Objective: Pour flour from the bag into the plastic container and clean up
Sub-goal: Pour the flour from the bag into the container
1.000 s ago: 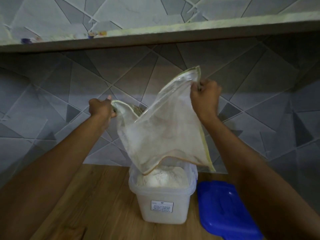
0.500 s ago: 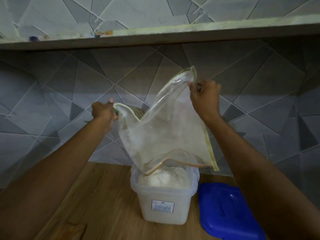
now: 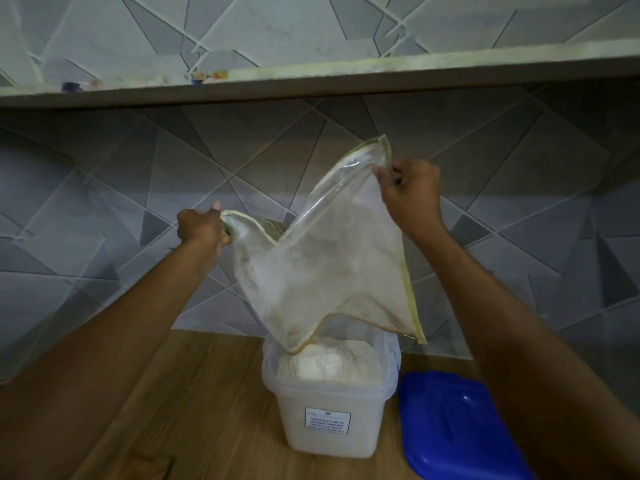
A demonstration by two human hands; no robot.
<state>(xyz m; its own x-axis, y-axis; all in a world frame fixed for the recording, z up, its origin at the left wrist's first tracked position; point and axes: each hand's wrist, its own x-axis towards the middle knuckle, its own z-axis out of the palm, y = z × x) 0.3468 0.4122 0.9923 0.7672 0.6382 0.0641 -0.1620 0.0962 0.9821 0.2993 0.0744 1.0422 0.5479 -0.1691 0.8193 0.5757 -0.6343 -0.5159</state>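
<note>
Over worktop (image 3: 194, 393) back edge | bag (image 3: 322, 271) hangs above flour-filled container (image 3: 329, 420) | left grip (image 3: 201, 230) pinches 1 corner, right grip (image 3: 410, 195) the other | blue lid (image 3: 457, 427) just right of container

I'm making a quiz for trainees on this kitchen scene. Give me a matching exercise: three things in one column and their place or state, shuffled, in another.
1. clear plastic bag with yellowish edges
2. translucent plastic container
3. blue plastic lid

A. lies flat on the wooden counter
B. heaped with white flour
C. gripped by left hand and right hand

Pairs: 1-C, 2-B, 3-A.
</note>
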